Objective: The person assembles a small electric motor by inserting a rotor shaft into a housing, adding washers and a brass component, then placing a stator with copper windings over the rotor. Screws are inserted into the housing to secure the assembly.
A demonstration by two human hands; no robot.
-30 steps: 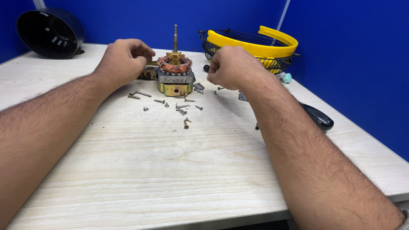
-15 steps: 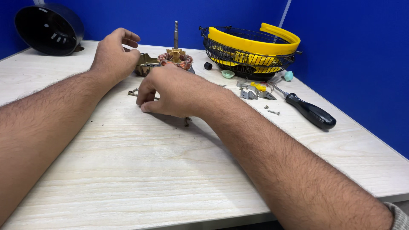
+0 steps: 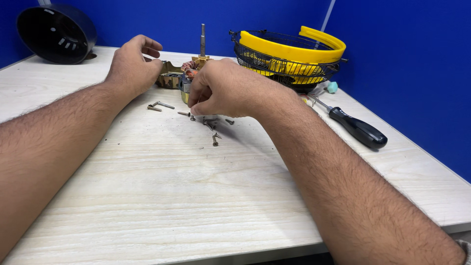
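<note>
Head view: right hand [image 3: 225,88] pinching above screws [image 3: 211,122]; left hand [image 3: 131,66] beside motor [image 3: 194,68].

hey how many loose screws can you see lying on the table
About 7 screws: two left of the group near the left hand, two under the right hand, three in front of it. More may hide beneath that hand or the motor.

Dull metal screws [image 3: 214,140] lie on a matt, pale wood-grain table [image 3: 162,196], beside a motor [image 3: 189,78] of brassy metal and copper winding, a glossy black-plastic-handled screwdriver [image 3: 357,128], and a black wire guard [image 3: 287,56] with smooth yellow plastic rim.
</note>
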